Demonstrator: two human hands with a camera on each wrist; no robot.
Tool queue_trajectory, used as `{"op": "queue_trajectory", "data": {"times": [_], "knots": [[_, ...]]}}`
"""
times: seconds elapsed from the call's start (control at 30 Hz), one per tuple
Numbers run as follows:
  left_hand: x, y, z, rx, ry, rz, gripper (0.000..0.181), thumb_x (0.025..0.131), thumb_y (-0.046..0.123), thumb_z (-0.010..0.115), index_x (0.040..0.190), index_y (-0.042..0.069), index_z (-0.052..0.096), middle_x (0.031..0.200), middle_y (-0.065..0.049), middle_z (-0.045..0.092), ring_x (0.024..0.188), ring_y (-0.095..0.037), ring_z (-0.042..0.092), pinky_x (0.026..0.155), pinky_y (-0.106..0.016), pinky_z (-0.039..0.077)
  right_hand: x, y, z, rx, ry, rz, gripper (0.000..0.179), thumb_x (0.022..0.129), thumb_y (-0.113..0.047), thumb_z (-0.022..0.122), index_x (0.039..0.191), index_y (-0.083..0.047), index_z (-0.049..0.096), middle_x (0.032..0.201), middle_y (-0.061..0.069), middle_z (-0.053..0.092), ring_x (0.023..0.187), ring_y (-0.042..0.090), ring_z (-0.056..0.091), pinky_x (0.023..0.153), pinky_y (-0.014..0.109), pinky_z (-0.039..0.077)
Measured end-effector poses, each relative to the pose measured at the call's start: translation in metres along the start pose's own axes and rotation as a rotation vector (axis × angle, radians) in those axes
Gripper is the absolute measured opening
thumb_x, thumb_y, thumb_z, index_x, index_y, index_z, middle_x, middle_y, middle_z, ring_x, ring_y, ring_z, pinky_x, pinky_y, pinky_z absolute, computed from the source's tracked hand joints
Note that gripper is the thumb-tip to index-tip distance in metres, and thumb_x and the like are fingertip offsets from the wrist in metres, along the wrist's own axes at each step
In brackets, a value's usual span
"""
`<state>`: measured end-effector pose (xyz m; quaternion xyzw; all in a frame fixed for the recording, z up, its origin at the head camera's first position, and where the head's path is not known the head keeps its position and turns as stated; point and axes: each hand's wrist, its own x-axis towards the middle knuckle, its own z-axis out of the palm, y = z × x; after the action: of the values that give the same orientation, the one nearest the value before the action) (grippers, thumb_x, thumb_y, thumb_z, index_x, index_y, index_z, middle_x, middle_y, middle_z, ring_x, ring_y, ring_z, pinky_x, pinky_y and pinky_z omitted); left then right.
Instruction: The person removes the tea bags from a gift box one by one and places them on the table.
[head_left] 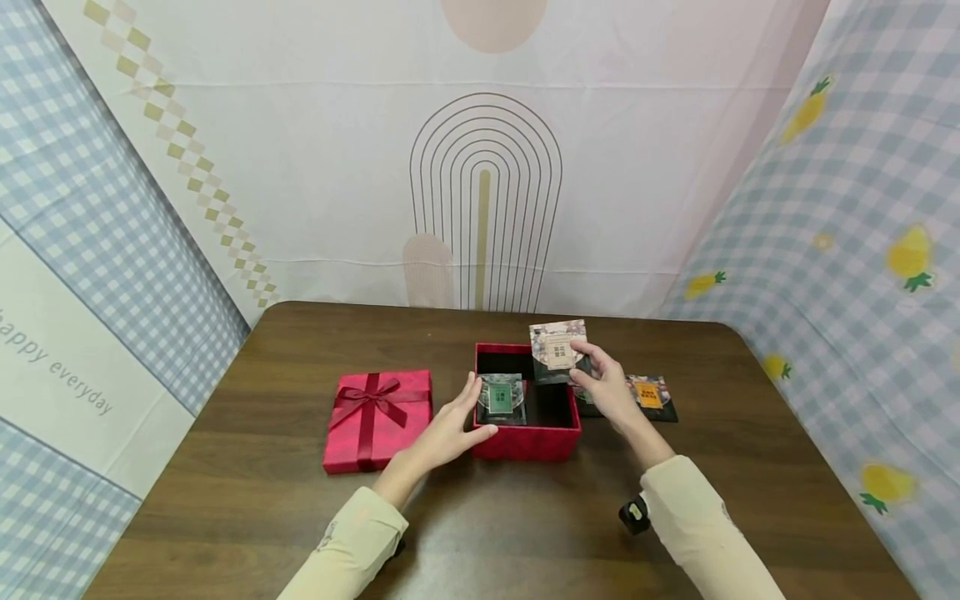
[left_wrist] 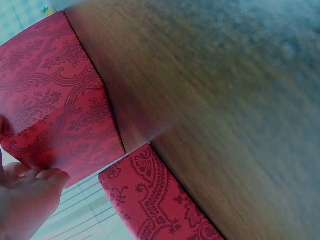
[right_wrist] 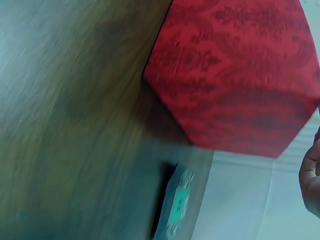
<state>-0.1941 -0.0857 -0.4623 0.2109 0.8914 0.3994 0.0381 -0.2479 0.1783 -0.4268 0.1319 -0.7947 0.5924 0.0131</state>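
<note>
My right hand [head_left: 611,392] pinches a flat square packet [head_left: 558,352] with a beige label, holding it tilted above the right side of an uncovered red box [head_left: 525,443]. At the box's left side is my left hand [head_left: 450,429], fingers extended along the wall and thumb toward the front; the left wrist view shows its fingertips by the patterned red side. A packet with a green label [head_left: 501,398] sits upright at the box's left part. The dark interior [head_left: 551,407] shows beside it. In the right wrist view, my right hand [right_wrist: 311,182] is only partly visible.
Left of the box lies its red lid [head_left: 393,392] with a dark red ribbon bow. On the right, a packet with an orange label [head_left: 649,395] lies on the brown table [head_left: 247,517], next to a partly hidden green-labelled packet [head_left: 586,403]. A patterned cloth hangs behind.
</note>
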Motion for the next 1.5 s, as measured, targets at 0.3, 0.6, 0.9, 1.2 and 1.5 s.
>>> {"op": "queue_trajectory", "data": {"times": [0.3, 0.6, 0.9, 1.2, 1.5], "knots": [[-0.001, 0.001, -0.001, 0.001, -0.009, -0.009, 0.082, 0.086, 0.034, 0.061, 0.145, 0.003, 0.014, 0.152, -0.017, 0.007, 0.133, -0.034, 0.025, 0.105, -0.045, 0.027, -0.011, 0.014, -0.038, 0.0, 0.121, 0.009, 0.044, 0.087, 0.008, 0.052, 0.13, 0.007, 0.042, 0.116, 0.019, 0.052, 0.066, -0.001, 0.051, 0.057, 0.017, 0.045], [-0.001, 0.002, -0.002, -0.006, -0.015, -0.014, 0.082, 0.086, 0.035, 0.061, 0.146, 0.003, 0.014, 0.152, -0.016, 0.006, 0.133, -0.033, 0.026, 0.105, -0.045, 0.028, -0.026, 0.028, -0.082, -0.029, 0.176, 0.004, 0.047, 0.089, 0.003, 0.052, 0.132, 0.01, 0.034, 0.095, -0.025, 0.053, 0.078, -0.007, 0.055, 0.061, 0.013, 0.046], [-0.001, 0.001, -0.002, -0.007, -0.016, -0.011, 0.082, 0.086, 0.035, 0.061, 0.145, 0.001, 0.014, 0.152, -0.016, 0.006, 0.133, -0.033, 0.026, 0.104, -0.046, 0.029, -0.043, 0.047, -0.117, 0.115, 0.206, 0.003, 0.038, 0.087, 0.009, 0.051, 0.12, -0.007, 0.046, 0.09, -0.02, 0.059, 0.072, -0.004, 0.057, 0.058, 0.012, 0.046], [-0.001, 0.002, -0.001, -0.004, -0.015, -0.003, 0.082, 0.086, 0.035, 0.061, 0.146, 0.003, 0.014, 0.152, -0.016, 0.006, 0.133, -0.033, 0.027, 0.105, -0.045, 0.028, -0.055, 0.071, -0.153, -0.02, 0.238, 0.022, 0.039, 0.085, 0.011, 0.051, 0.115, -0.014, 0.047, 0.085, -0.026, 0.057, 0.066, -0.006, 0.057, 0.056, 0.013, 0.046], [-0.001, 0.001, -0.002, -0.01, -0.016, -0.003, 0.082, 0.086, 0.035, 0.06, 0.146, 0.003, 0.014, 0.152, -0.017, 0.006, 0.134, -0.033, 0.025, 0.105, -0.045, 0.028, -0.058, 0.095, -0.178, -0.234, 0.174, 0.107, 0.045, 0.084, 0.011, 0.051, 0.123, 0.018, 0.03, 0.079, -0.029, 0.052, 0.062, -0.003, 0.055, 0.058, 0.017, 0.048]]}}
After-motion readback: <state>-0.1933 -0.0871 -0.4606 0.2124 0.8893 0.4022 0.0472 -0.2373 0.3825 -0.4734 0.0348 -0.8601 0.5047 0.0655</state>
